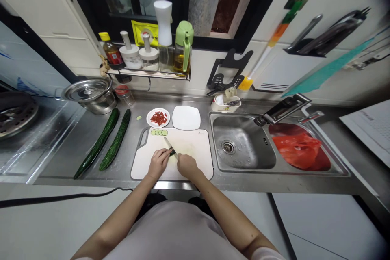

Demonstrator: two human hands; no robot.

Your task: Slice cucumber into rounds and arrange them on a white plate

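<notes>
My right hand (186,166) is closed round the handle of a knife (167,142), whose blade points away to the upper left over the white cutting board (198,154). Close beside the blade, the fingers of my left hand (159,162) press on a short dark-green piece of cucumber (172,152). Most of that piece is hidden by the fingers and the knife. Several round cucumber slices (159,132) lie in an overlapping row at the board's upper left. Two whole cucumbers (98,143) rest on the steel counter to the left.
Behind the board stand a plate of chopped red pieces (159,118) and a white square plate (186,118). A lidded steel pot (97,96) is at the back left. To the right are the sink (243,158), the faucet (283,109) and a red plastic bag (297,150).
</notes>
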